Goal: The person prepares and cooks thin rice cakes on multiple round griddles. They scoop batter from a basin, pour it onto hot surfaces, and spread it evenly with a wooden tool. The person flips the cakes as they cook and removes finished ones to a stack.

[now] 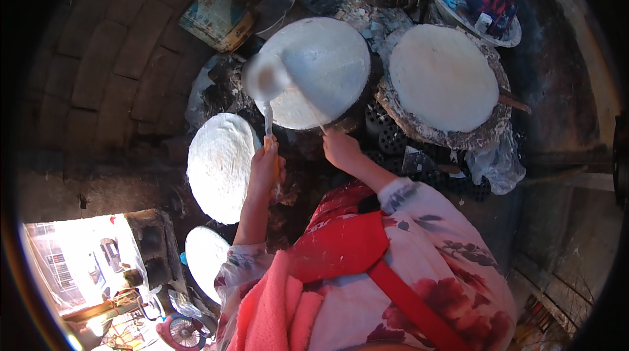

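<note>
My left hand [265,166] is closed around the handle of a ladle [268,117]. The ladle's bowl, smeared by motion, is over the left edge of a round white surface [327,66] that looks coated with something pale and wet. In my right hand [342,152] is a thin stick [309,103], its far part reaching across the same round surface. Beside my left forearm is a round, domed white thing [223,171], brightly lit. A second round, whitish surface [445,79] sits to the right inside a rough, crusted rim [501,79].
Behind stand a worn tin [216,18], a tilted metal basin [275,7] and a bowl [511,38] with packages in it. Perforated black cylinders [393,138] and a plastic bag [496,164] lie below the right-hand round. Another white round [206,262] is low on the left.
</note>
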A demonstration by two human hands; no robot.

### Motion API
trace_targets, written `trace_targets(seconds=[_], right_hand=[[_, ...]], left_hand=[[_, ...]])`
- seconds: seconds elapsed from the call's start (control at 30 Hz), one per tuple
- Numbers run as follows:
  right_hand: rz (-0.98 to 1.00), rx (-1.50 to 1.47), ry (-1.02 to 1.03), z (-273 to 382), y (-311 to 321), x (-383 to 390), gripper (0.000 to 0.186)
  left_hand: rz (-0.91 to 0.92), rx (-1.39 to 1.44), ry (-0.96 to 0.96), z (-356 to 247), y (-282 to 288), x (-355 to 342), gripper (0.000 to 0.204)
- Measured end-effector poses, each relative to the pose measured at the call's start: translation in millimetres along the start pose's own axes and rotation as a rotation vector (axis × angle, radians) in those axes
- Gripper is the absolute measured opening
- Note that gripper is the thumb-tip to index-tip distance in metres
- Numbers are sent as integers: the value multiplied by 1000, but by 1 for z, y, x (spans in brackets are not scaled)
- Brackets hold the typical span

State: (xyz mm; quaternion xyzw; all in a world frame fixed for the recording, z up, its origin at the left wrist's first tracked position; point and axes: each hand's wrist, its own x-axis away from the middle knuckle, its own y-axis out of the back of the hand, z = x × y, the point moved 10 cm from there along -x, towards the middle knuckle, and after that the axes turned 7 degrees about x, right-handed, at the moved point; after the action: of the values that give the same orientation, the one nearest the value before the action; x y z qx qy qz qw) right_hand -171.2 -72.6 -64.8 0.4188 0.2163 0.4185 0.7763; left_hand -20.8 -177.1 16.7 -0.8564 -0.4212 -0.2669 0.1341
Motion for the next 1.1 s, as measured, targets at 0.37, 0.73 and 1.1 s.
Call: trace_targets(seconds=[0.37,0.73,1.1], right_hand=[[-3,-134,28,20,-6,-1,25],[-102,-158,267,109,67,3,22],[135,297,87,-11,52,-15,15]], left_hand=[[42,276,132,3,5,-4,25],[84,791,127,-10,48,30,30],[311,876,30,-69,45,47,31]])
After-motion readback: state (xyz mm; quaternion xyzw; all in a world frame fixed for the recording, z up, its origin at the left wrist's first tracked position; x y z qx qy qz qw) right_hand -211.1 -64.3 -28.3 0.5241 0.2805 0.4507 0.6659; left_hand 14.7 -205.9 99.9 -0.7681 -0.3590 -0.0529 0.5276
